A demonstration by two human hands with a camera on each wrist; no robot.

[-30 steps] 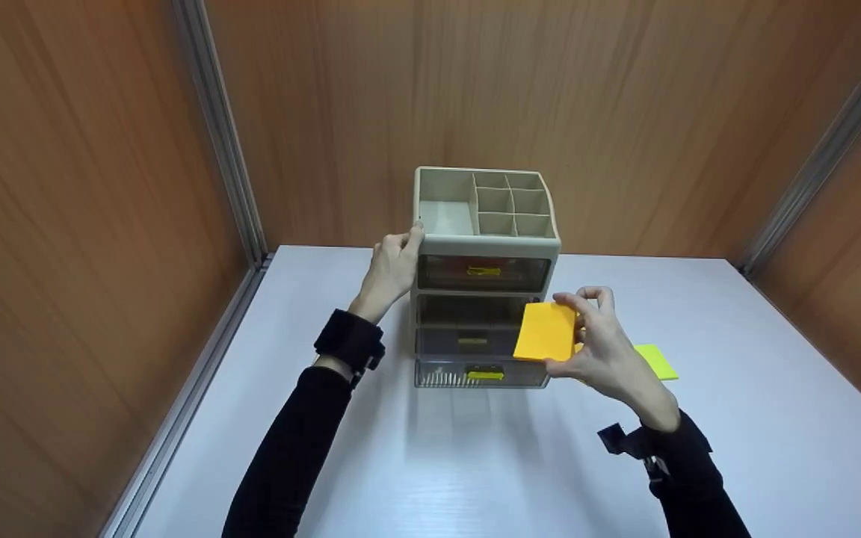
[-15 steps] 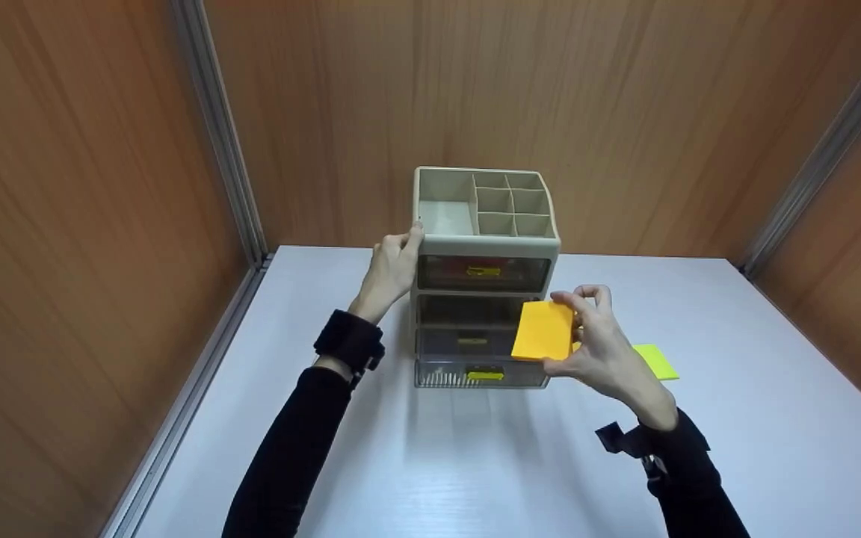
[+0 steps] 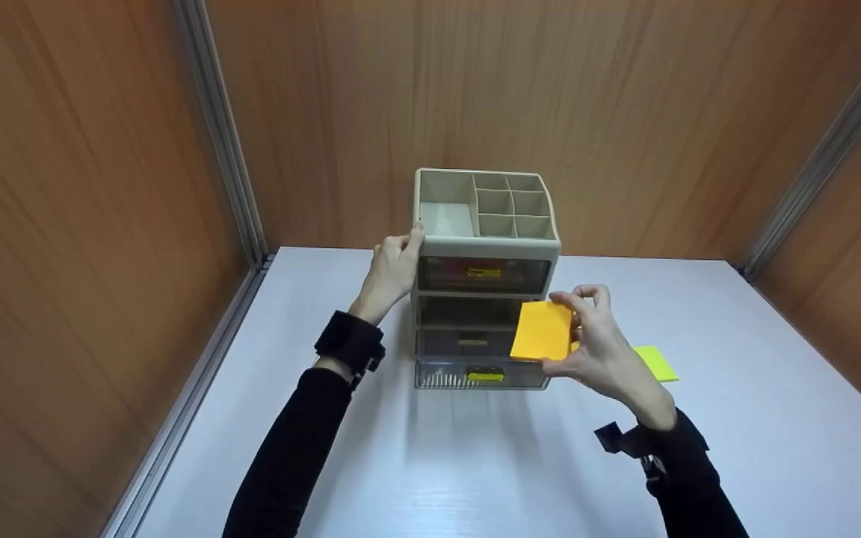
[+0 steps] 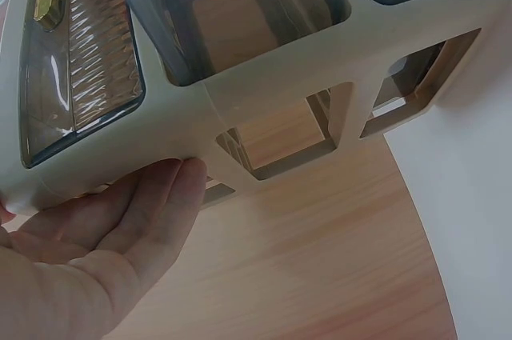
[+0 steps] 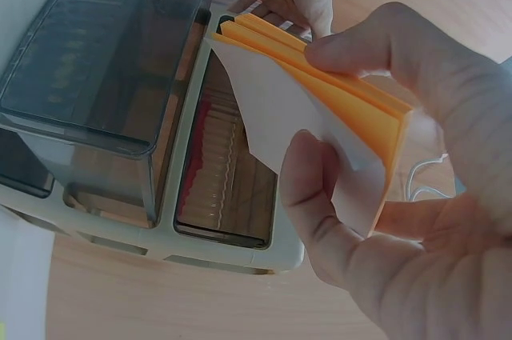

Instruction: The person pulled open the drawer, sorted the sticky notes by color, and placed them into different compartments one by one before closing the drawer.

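Two hands are at work about one landmark, the drawer organiser [image 3: 484, 276], which stands on the white counter [image 3: 475, 463] against the wooden back wall. Its beige frame carries open compartments on top and smoky translucent drawers below, the lowest drawer [image 3: 479, 372] being drawn out a little toward the person. The organiser is judged stiff and fairly light, liable to slide on the smooth counter. It is steadied at its upper left corner by the left hand [image 3: 392, 270], whose fingers lie nearly straight against the frame, as the left wrist view shows [image 4: 104, 252]. In front of the organiser's right edge, level with the middle drawers, an orange sticky-note pad [image 3: 542, 331] is pinched by the right hand [image 3: 601, 345]. In the right wrist view the pad [image 5: 320, 84] is held between the thumb beneath and the fingers on top, with its pale backing sheet hanging loose. The pad is judged light, thin and flexible, best taken by its edges so that the sheets are not bent or fanned. To the right of the organiser a yellow sticky-note pad [image 3: 658, 362] lies flat on the counter, partly hidden behind the right hand.
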